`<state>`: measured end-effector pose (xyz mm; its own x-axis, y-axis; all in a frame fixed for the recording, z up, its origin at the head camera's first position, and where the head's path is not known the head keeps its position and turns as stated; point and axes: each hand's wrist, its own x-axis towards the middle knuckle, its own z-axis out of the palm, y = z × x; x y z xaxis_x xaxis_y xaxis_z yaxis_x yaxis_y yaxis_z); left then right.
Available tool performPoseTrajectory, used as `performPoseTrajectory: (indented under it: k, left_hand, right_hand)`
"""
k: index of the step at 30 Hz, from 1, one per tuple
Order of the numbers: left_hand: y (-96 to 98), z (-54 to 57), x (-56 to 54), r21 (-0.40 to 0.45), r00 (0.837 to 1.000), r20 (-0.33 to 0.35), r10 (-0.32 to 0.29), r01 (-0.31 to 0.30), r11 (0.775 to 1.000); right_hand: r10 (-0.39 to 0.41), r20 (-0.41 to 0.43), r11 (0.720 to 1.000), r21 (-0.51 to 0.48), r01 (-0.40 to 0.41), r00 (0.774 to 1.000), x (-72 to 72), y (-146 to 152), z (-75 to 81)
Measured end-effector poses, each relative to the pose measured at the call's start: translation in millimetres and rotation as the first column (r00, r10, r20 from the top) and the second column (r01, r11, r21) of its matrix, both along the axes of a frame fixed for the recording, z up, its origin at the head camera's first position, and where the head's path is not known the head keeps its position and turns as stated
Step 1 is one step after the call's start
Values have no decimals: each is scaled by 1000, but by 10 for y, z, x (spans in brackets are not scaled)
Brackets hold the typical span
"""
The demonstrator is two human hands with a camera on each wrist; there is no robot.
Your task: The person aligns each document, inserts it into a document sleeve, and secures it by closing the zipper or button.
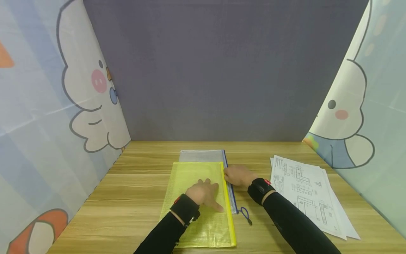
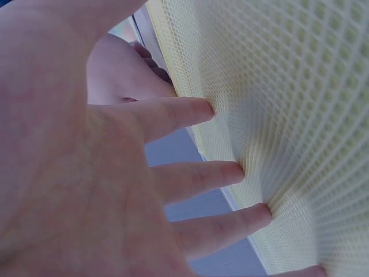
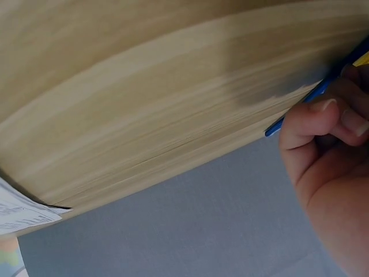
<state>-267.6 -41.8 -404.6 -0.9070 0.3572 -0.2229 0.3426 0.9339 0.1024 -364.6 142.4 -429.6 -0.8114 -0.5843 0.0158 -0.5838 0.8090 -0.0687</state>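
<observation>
A yellow mesh zipper bag (image 1: 196, 229) lies flat on the table, on top of a clear zipper bag with a blue edge (image 1: 203, 155). My left hand (image 1: 204, 194) rests on the yellow bag with fingers spread. In the left wrist view its straight fingertips (image 2: 202, 108) press dents into the mesh. At the yellow bag's right zip edge, my right hand (image 1: 239, 175) pinches with curled fingers. The right wrist view shows the thumb and index finger (image 3: 314, 118) bent together beside the blue edge (image 3: 277, 127); the exact part between them is hidden.
Sheets of paper with technical drawings (image 1: 304, 194) lie at the right of the wooden table (image 1: 127, 197). A blue cord loop with a dark tip (image 1: 245, 213) extends from the clear bag's lower corner. A grey panel (image 1: 215, 70) stands behind, with printed curtains (image 1: 31, 141) at both sides.
</observation>
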Motion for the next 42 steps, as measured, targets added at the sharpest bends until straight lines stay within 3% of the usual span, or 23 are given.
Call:
performPoseTrajectory:
  k: [23,42]
  left_hand:
    - [22,-12,-5,-1,1000,10,19,-19,1000]
    - [6,-7,-3,22,1000,13,27,-27,999]
  right_hand:
    - [-43,-68,999,29,45,997,-130,-34,-37]
    - [-75,-73,996,37,78,994,-227,-68,0]
